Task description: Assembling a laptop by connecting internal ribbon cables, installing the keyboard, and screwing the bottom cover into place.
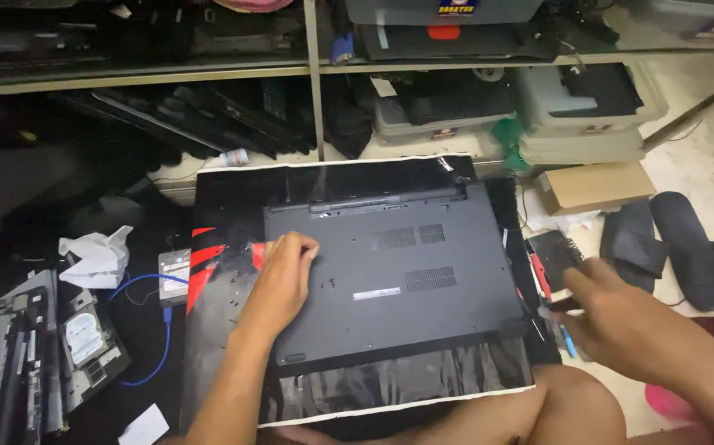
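Knee (571,404) low; left hand (287,276) flat, grip apart, steadying laptop (390,276). Right hand (612,317) blurred, fingers curled over tools (550,284); grasp unclear. Keep pressing evenly.

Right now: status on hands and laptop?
Left hand flat on upturned dark laptop, open. Right hand off its right edge, grip around a slim tool, blurred. Laptop lies on black mat. Base unobstructed.

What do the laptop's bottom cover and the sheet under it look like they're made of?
The laptop's bottom cover looks like matte dark grey plastic: even dull surface, moulded vent grilles. The sheet under it seems to be glossy black plastic film or coated paper, judging by its wrinkled reflections and white edge. The left hand rests on the cover.
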